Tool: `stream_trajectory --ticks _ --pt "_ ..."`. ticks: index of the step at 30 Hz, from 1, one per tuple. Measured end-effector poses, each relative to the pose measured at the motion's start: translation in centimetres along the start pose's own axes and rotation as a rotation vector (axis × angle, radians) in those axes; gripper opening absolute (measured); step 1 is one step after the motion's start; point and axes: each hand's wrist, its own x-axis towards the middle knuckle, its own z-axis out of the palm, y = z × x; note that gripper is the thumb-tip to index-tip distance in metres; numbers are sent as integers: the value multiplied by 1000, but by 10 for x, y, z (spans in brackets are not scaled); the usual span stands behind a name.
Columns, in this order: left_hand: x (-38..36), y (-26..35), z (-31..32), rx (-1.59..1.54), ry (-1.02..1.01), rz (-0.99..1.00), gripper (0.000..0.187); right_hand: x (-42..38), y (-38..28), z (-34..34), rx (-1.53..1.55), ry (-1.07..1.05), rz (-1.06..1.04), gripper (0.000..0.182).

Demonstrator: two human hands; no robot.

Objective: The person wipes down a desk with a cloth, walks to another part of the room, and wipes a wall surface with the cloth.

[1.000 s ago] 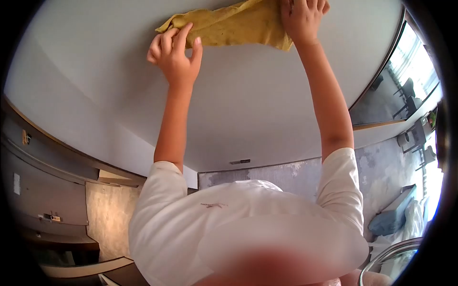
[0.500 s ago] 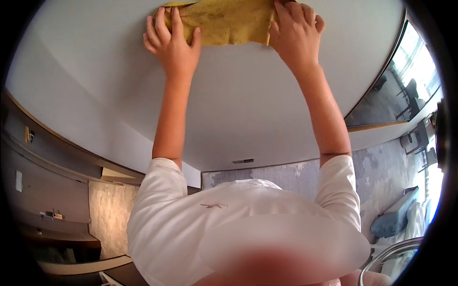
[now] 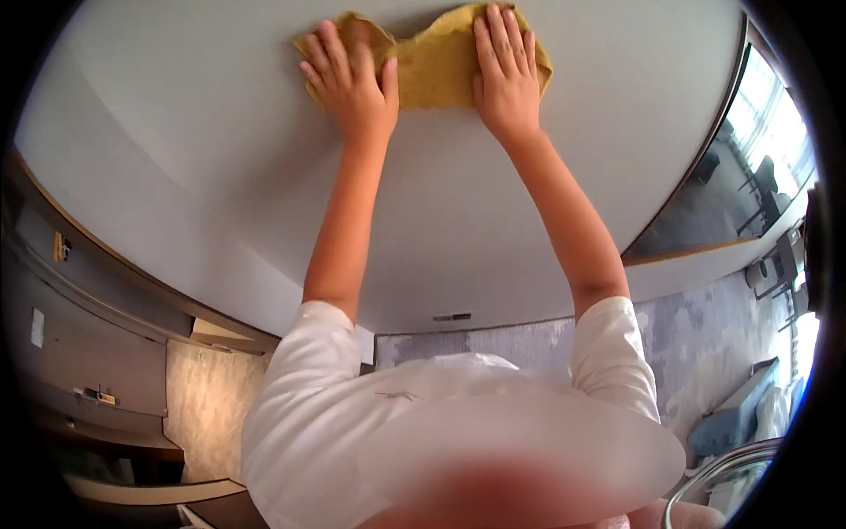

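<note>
A yellow cloth [image 3: 438, 75] is spread against the pale wall [image 3: 441, 194], at the top of the head view. Its upper edge dips and bunches between my hands. My left hand [image 3: 357, 93] lies on the cloth's left part, fingers stretched out and thumb apart. On the right part, my right hand [image 3: 508, 84] rests flat with its fingers extended upward. Both palms press the cloth to the wall, and both arms reach up.
A dark-framed glossy panel [image 3: 723, 167] is on the wall to the right. A wall socket [image 3: 452, 317] sits low near the floor. At left is a brown door [image 3: 97, 353]. Chairs and a blue item [image 3: 736, 414] stand at right.
My hands have come closer together and flattened onto the cloth, which now shows its upper edge, bunched in the middle. The cloth sits a little lower in view.
</note>
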Motion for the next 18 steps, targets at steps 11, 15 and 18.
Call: stream_trajectory --ticks 11,15,18 --pt "4 -5 -9 67 -48 127 78 -2 -3 15 116 -38 6 67" --pt "60 -15 -11 107 27 197 78 55 2 10 2 -73 -66 64" --pt "121 -19 -31 265 9 204 70 123 6 17 -63 11 -93 63"
